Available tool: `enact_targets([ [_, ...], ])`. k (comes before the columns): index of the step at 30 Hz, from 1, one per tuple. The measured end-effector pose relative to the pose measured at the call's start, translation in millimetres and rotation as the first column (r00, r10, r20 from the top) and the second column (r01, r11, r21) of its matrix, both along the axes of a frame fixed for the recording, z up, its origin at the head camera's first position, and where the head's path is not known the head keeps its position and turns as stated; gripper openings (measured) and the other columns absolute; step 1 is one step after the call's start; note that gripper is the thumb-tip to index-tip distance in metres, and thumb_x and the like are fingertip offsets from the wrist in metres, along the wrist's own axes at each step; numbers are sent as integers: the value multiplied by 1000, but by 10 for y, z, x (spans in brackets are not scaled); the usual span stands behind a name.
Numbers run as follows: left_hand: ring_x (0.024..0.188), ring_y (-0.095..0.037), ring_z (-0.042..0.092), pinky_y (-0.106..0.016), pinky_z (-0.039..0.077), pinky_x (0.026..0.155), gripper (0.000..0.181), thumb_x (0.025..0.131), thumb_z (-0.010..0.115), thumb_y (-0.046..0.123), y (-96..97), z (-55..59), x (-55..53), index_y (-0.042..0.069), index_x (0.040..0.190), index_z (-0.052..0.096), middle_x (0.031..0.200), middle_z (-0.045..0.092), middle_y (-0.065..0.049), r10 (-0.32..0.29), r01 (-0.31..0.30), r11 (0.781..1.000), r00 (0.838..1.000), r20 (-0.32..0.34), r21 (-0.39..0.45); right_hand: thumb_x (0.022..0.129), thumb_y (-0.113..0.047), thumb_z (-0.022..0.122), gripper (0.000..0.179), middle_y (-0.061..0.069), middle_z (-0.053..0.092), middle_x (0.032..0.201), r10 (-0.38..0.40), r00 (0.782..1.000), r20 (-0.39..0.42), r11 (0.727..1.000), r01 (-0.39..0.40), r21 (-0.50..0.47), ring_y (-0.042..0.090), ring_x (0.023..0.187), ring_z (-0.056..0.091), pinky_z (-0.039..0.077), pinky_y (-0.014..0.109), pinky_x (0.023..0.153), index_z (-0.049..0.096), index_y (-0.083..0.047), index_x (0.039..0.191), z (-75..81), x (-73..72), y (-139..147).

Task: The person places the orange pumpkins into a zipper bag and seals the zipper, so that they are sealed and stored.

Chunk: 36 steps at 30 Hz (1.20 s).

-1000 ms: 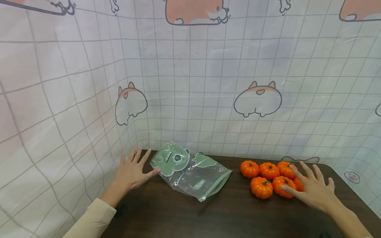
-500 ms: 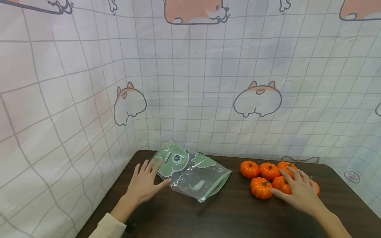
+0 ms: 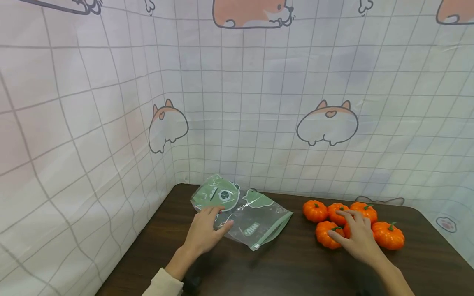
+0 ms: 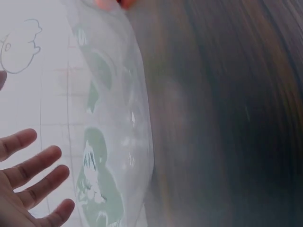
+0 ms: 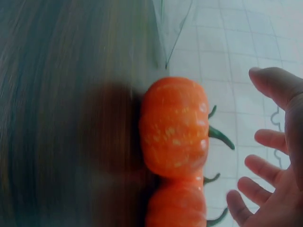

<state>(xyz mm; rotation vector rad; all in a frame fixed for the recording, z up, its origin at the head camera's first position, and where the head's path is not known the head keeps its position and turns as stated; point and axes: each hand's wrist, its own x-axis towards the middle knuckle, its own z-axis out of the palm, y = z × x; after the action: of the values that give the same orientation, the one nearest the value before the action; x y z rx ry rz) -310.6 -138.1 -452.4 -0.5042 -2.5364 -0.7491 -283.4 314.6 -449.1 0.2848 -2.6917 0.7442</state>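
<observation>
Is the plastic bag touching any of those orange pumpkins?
Apart: the head view shows a strip of dark tabletop between the plastic bag and the nearest pumpkin.

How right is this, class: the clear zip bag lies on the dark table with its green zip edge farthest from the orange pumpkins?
Not farthest: in the head view, the green zip edge is nearest the orange pumpkins. The clear zip bag does lie on the dark table.

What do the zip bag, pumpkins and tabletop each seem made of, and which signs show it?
Zip bag: thin, clear, glossy plastic, see-through with glinting creases.
Pumpkins: perhaps hard plastic or coated foam, shiny; bright highlights suggest it, but real ones are possible.
Tabletop: wood or wood-look laminate, dark and smooth-looking; streaky grain shows.
</observation>
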Motion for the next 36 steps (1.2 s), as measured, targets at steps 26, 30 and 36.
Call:
enact_targets([
  [26, 78, -6, 54, -21, 43, 69, 34, 77, 85, 46, 747, -94, 41, 21, 97, 73, 87, 65, 3, -189, 188, 982, 976, 110, 23, 90, -46, 74, 64, 26, 58, 126, -84, 990, 117, 993, 74, 90, 46, 110, 54, 50, 57, 78, 58, -1, 133, -90, -159, -262],
  [30, 78, -5, 52, -23, 42, 68, 37, 73, 86, 49, 759, -123, 38, 23, 94, 72, 88, 65, 3, -165, 174, 983, 975, 147, -53, 88, -43, 77, 63, 24, 60, 124, -58, 993, 102, 996, 50, 79, 44, 109, 54, 49, 57, 82, 59, 0, 130, -106, -164, -267],
  [36, 79, -7, 52, -25, 41, 66, 35, 71, 88, 49, 760, -135, 31, 26, 90, 70, 87, 65, 5, -132, 157, 977, 976, 172, -141, 84, -41, 82, 63, 23, 59, 119, -10, 994, 111, 999, 5, 41, 41, 105, 54, 49, 55, 84, 61, 0, 127, -120, -174, -267],
])
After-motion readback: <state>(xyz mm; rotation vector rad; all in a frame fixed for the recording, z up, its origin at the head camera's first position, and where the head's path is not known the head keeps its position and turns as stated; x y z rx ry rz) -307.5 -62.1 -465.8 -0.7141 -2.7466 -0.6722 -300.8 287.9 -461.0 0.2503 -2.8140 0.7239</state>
